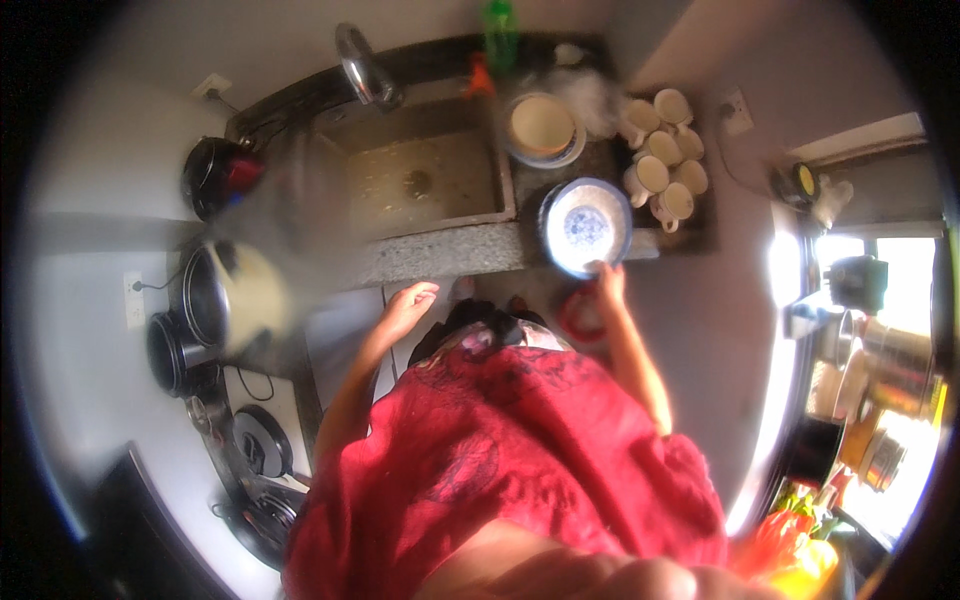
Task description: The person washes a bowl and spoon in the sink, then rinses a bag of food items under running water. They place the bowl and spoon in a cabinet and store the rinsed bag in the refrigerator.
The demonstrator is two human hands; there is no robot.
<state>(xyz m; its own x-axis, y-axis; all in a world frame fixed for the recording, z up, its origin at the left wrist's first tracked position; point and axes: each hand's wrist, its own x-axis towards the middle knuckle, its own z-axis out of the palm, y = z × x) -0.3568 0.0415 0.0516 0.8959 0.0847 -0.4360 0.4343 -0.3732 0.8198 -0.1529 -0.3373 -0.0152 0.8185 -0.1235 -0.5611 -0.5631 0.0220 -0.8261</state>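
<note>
My right hand (610, 286) grips the near rim of a white plate with a blue border and a blue floral centre (587, 225). The plate is by the front edge of the stone counter (450, 251), right of the sink (420, 165); glare hides whether others lie beneath it. Empty and loosely curled, my left hand (410, 303) hovers just before the counter edge, below the sink. Behind the plate is a round cream bowl (541, 126), with other dishes partly hidden under it.
Several white cups (649, 174) crowd the counter's right end. A chrome faucet (364, 71) rises behind the sink, near a green bottle (500, 34). On the left are a large cooker (225, 296) and a dark pot (214, 176). A red round object (581, 315) sits below the counter.
</note>
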